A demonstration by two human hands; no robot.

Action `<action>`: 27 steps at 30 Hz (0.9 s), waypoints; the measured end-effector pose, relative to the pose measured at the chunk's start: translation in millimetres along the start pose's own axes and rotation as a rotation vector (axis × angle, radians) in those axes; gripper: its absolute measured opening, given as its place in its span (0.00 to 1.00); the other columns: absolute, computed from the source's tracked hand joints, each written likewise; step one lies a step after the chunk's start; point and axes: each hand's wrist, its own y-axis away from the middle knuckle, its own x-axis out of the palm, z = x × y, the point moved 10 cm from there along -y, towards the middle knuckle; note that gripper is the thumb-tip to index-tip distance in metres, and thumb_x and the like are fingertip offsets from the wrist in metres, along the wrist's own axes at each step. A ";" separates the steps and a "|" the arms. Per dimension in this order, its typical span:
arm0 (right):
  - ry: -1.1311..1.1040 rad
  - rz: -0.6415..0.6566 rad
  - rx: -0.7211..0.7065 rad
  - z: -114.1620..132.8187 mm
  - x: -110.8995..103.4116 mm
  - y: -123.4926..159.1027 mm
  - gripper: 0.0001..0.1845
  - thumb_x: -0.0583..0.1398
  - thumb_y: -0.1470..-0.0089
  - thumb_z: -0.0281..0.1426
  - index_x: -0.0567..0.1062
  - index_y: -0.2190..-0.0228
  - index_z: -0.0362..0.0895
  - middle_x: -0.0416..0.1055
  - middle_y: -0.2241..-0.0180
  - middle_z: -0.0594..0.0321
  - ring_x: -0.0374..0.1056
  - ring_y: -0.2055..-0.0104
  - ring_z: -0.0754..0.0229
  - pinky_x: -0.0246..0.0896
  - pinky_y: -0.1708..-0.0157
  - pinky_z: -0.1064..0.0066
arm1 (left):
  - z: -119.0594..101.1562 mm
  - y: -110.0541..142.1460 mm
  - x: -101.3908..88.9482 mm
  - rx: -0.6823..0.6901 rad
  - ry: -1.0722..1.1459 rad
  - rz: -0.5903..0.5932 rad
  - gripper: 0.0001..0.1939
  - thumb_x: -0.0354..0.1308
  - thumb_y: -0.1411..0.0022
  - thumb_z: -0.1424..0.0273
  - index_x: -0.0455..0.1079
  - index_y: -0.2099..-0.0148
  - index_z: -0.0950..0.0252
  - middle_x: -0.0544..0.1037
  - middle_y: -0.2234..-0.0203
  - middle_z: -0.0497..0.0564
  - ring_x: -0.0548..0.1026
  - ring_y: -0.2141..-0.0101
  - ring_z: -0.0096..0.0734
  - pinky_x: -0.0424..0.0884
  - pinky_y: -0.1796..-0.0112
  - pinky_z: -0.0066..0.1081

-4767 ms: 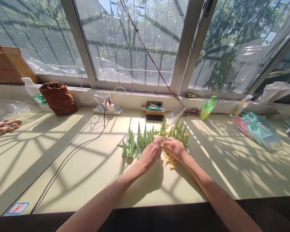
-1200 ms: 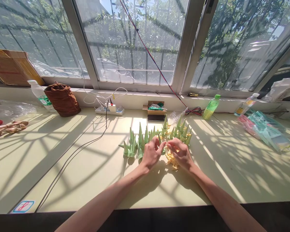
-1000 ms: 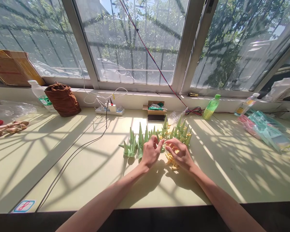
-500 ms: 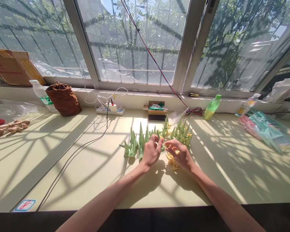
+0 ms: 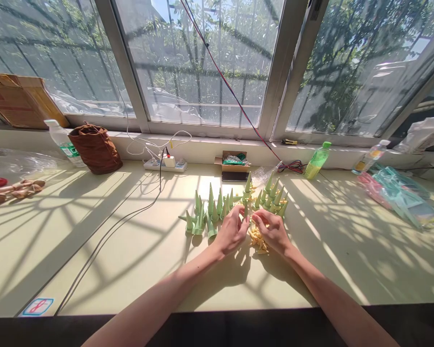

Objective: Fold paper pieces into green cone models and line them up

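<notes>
My left hand [image 5: 232,231] is closed around a green cone [image 5: 246,209], whose pointed tip sticks up above the fingers. Close beside it, my right hand [image 5: 273,230] is pinched at the cone's right side; whatever lies between its fingertips is too small to make out. Under and in front of the right hand lies a heap of small yellow pieces [image 5: 258,243]. To the left, several green cones [image 5: 210,209] stand upright in a group, with one tipped sideways. Another group of green cones [image 5: 271,195] stands behind my right hand, with yellow bits among them.
A small open carton [image 5: 235,161] and a power strip [image 5: 166,166] sit along the window ledge. A black cable [image 5: 123,217] crosses the table on the left. A brown cloth bag [image 5: 96,149] stands far left; a green bottle [image 5: 318,161] and plastic packets [image 5: 401,195] lie right.
My left hand has shifted slightly right with the green cone, uncovering more of the left cones. My right hand has moved a little right, its fingers drawn closer together.
</notes>
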 end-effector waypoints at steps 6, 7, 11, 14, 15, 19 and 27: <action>0.039 -0.033 0.004 -0.7 -2.8 0.6 0.18 0.54 0.37 0.40 0.71 0.75 0.44 0.67 0.80 0.67 0.60 0.81 0.65 0.56 0.80 0.73 | -11.6 3.7 7.0 0.150 -0.076 0.066 0.17 0.52 0.40 0.74 0.58 0.48 0.61 0.67 0.63 0.49 0.67 0.75 0.21 0.66 0.74 0.27; 0.056 -0.041 0.000 0.2 -3.4 0.3 0.19 0.53 0.37 0.40 0.70 0.76 0.44 0.65 0.82 0.67 0.58 0.82 0.66 0.55 0.80 0.73 | -12.7 4.1 7.7 0.162 -0.079 0.074 0.18 0.52 0.40 0.74 0.57 0.48 0.61 0.67 0.61 0.50 0.67 0.75 0.21 0.67 0.73 0.27; 0.089 -0.059 -0.006 3.2 -4.9 -0.9 0.20 0.53 0.37 0.40 0.67 0.78 0.44 0.60 0.83 0.69 0.54 0.83 0.67 0.51 0.81 0.74 | -13.5 4.8 8.9 0.174 -0.070 0.083 0.18 0.52 0.41 0.74 0.58 0.47 0.60 0.66 0.59 0.51 0.67 0.75 0.21 0.68 0.73 0.28; 0.063 -0.078 0.015 1.1 -6.4 -1.0 0.20 0.53 0.37 0.40 0.68 0.78 0.44 0.59 0.84 0.70 0.53 0.83 0.67 0.50 0.82 0.74 | -11.0 3.4 7.0 0.157 -0.040 0.055 0.17 0.53 0.40 0.74 0.59 0.48 0.61 0.67 0.59 0.51 0.69 0.74 0.22 0.70 0.72 0.28; 0.050 -0.087 0.024 -0.4 -7.3 -0.7 0.19 0.54 0.37 0.40 0.69 0.77 0.44 0.59 0.84 0.70 0.53 0.83 0.67 0.49 0.82 0.74 | -9.3 2.5 5.8 0.140 -0.020 0.040 0.17 0.53 0.40 0.73 0.59 0.49 0.61 0.67 0.59 0.51 0.70 0.73 0.22 0.70 0.71 0.28; -0.006 -0.118 0.054 -7.0 -11.0 1.3 0.17 0.55 0.38 0.40 0.71 0.74 0.44 0.60 0.83 0.70 0.55 0.82 0.66 0.52 0.81 0.74 | -3.2 -1.7 -0.6 0.053 0.080 -0.018 0.14 0.53 0.37 0.69 0.60 0.49 0.61 0.67 0.54 0.53 0.73 0.69 0.24 0.73 0.71 0.27; -0.119 -0.124 0.037 -4.6 -16.0 2.9 0.15 0.54 0.37 0.40 0.71 0.71 0.44 0.62 0.82 0.69 0.58 0.80 0.65 0.56 0.79 0.73 | 9.9 -4.0 -4.0 -0.144 0.243 -0.036 0.13 0.47 0.32 0.57 0.59 0.58 0.62 0.72 0.74 0.46 0.70 0.80 0.24 0.66 0.80 0.24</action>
